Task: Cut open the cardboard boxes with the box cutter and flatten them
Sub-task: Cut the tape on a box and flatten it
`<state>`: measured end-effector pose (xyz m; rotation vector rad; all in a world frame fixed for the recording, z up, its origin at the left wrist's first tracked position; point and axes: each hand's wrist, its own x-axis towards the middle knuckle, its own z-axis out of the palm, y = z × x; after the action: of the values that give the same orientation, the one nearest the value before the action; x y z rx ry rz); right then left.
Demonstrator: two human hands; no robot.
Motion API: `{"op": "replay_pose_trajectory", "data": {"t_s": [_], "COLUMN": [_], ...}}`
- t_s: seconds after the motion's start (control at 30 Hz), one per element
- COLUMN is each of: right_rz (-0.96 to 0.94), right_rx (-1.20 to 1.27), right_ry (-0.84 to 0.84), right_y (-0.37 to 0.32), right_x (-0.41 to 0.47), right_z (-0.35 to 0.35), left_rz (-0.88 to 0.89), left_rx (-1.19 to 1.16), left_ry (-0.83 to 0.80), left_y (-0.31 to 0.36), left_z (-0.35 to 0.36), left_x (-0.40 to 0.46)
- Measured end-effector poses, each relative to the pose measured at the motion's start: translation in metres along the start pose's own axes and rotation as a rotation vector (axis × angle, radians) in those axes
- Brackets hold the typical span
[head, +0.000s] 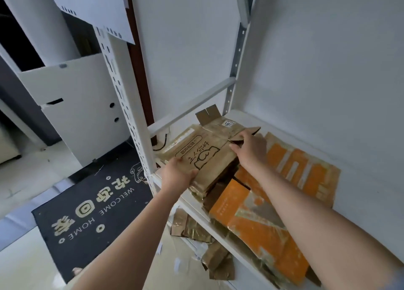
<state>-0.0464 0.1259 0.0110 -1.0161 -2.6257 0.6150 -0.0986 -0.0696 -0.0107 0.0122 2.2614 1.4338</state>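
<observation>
Mat (91,202) on the floor at left, white print: "WELCOME HOME" plus large Chinese characters, not read here. Left hand (178,176) grips the near left edge of the brown box (209,156), thumb on top, other fingers curled under. The box is already flattened and sits on top of a cardboard stack on the white shelf (192,204). Black hand-drawn style characters and an outline figure are printed on it, with an oval stamp; illegible from this angle. Small white label (228,123) at its far end, digits possibly "51", unsure. Right hand (249,146) lies on the far right corner, fingers bent over a raised flap (247,134); no cutter visible. Orange boxes (269,219) lie flat on the shelf at right, small print unreadable. Scraps (196,230) lie below the shelf.

Handling guess: light, thin corrugated, stiff along the panel but bends at creases, dry, not slippery, tears at flaps. Best held by opposite edges.
</observation>
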Motion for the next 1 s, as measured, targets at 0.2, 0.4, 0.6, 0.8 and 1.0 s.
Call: {"op": "replay_pose_trajectory", "data": {"t_s": [0.2,0.4,0.6,0.8,1.0], "right_rz": [-0.245,-0.148,-0.102,-0.133,-0.212], "right_rx": [-0.567,-0.676,-0.686,-0.554,-0.491], "right_ry": [-0.219,-0.513,-0.522,-0.434,-0.278], "right_y": [0.008,0.012,0.022,0.037,0.034], "right_x": [0.006,0.017,0.01,0.0,-0.005], "right_z": [0.013,0.023,0.033,0.03,0.01], "left_rz": [0.211,0.266,0.286,0.28,0.316], "left_rx": [0.66,0.82,0.839,0.857,0.894], "left_ry": [0.04,-0.192,-0.213,-0.194,-0.144], "left_y": [-0.017,-0.031,-0.041,-0.024,-0.002], "left_z": [0.005,0.01,0.017,0.015,0.008], "left_x": [0.02,0.043,0.039,0.034,0.021]}}
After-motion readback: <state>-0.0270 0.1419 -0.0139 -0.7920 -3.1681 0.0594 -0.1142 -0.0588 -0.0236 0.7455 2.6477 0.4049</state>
